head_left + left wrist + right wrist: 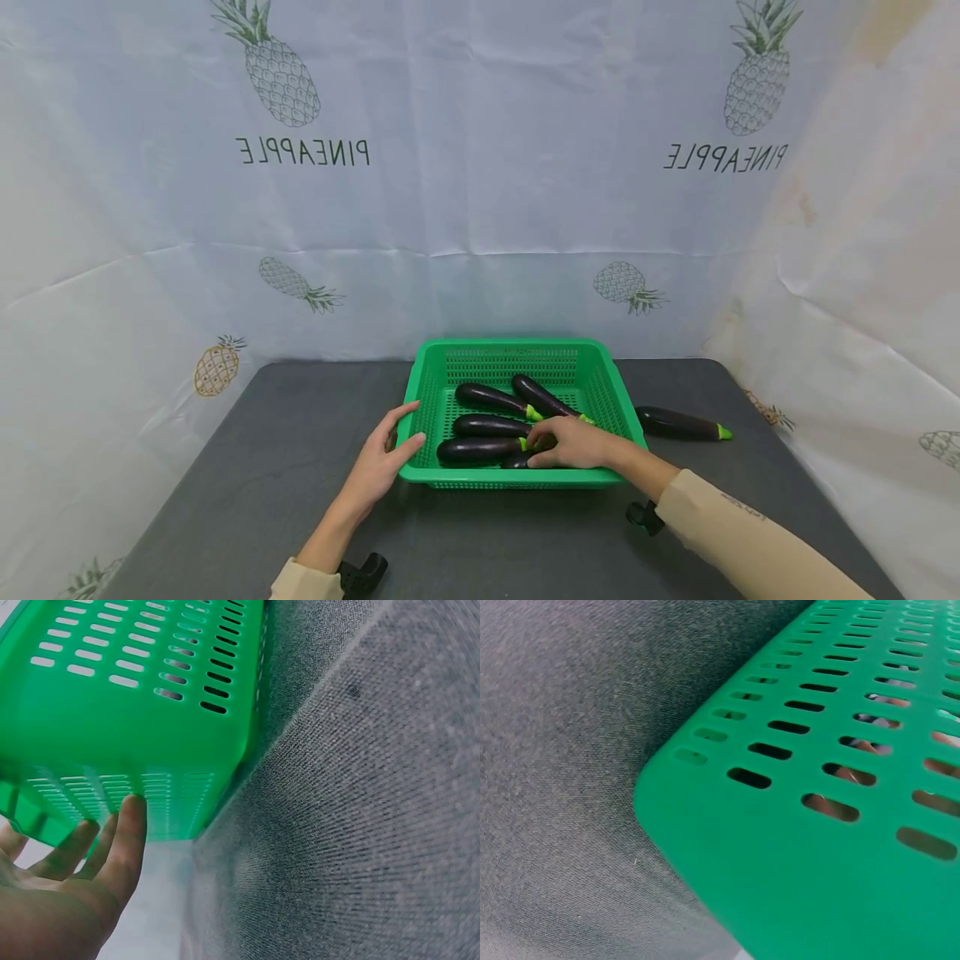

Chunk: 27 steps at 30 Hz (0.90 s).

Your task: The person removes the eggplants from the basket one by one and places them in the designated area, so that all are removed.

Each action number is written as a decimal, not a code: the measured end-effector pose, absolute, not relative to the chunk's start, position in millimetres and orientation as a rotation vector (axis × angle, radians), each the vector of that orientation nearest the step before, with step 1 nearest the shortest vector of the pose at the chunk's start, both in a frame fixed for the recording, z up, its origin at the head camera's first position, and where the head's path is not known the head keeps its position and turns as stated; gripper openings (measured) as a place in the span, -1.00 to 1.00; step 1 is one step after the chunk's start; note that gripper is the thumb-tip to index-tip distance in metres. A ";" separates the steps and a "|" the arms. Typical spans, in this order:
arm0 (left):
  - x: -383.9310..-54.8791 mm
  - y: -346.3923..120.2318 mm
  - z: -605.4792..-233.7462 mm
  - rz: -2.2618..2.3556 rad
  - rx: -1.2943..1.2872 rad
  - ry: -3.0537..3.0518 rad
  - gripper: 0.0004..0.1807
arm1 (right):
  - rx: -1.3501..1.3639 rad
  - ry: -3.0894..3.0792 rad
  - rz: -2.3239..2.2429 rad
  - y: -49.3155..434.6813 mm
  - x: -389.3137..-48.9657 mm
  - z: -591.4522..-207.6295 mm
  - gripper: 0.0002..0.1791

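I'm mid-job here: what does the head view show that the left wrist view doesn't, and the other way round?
Only the head view plainly shows the eggplants inside the green basket, the right hand pinching one near the front rim, and the loose eggplant outside, to the basket's right.

Only the left wrist view shows, close up, two slotted outer walls meeting at a corner, with several fingers beside one of them, below the rim.

Both show the basket, the left hand and the dark table.
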<state>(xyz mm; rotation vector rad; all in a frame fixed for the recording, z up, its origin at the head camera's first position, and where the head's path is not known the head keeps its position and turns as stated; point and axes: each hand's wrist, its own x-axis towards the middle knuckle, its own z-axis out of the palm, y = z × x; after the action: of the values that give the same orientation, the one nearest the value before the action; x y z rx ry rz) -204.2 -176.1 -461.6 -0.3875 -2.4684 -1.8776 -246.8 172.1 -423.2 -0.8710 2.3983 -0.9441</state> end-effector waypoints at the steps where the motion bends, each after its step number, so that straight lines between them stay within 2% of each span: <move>1: -204.4 -176.3 -461.9 -1.887 -0.383 -2.467 -0.34 | -0.879 2.393 -0.938 171.5 -247.2 -423.2 -0.66; 14: -204.8 -176.0 -461.7 -1.883 -0.377 -2.467 -0.35 | -0.897 2.473 -0.959 173.2 -248.5 -422.7 -0.66; 27: -204.3 -175.6 -460.7 -1.877 -0.372 -2.466 -0.37 | -0.870 2.510 -1.007 180.1 -244.6 -406.5 -0.63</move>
<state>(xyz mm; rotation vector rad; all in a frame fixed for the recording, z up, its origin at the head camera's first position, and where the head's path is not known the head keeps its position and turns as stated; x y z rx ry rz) -204.3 -175.6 -460.7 -0.3721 -2.4664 -1.8774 -244.6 180.1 -406.5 -0.8700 2.5105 -1.0072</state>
